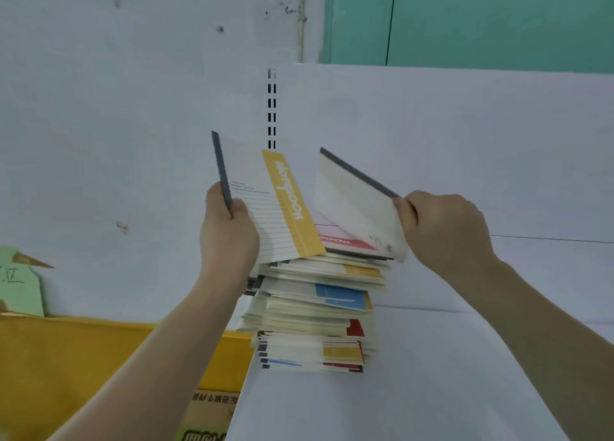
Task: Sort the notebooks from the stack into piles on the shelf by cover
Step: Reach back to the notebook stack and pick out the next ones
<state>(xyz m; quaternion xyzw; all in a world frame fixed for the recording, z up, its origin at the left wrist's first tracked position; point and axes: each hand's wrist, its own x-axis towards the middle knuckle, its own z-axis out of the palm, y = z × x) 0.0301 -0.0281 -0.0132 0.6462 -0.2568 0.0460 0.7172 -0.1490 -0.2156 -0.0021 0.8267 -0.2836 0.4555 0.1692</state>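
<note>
Left hand (pixel 229 231) gripping a yellow-banded notebook (pixel 265 204) by its lower left corner, thumb across the front cover, fingers curled behind the dark grey spine. Held nearly upright above the stack (pixel 315 314), long axis running up and slightly left, spine along the left edge, front cover facing the camera. White cover with ruled lines on the lower half, a broad yellow band down the right side bearing white lettering that reads bottom to top.

Right hand (pixel 445 227) pinching a second notebook (pixel 358 204) at its spine corner, fingers folded over the edge. Tilted, long axis sloping from upper left down to lower right, grey spine along the upper right edge, pale back cover showing with a small code printed near the lower corner; lower edge just above the stack's top.

Stack standing on a white shelf (pixel 465 374) against the back panel (pixel 465 141), leaning unevenly, cream page edges with yellow, blue and red cover bands showing; topmost cover pink-red.

Yellow bin (pixel 66 357) to the left below.
</note>
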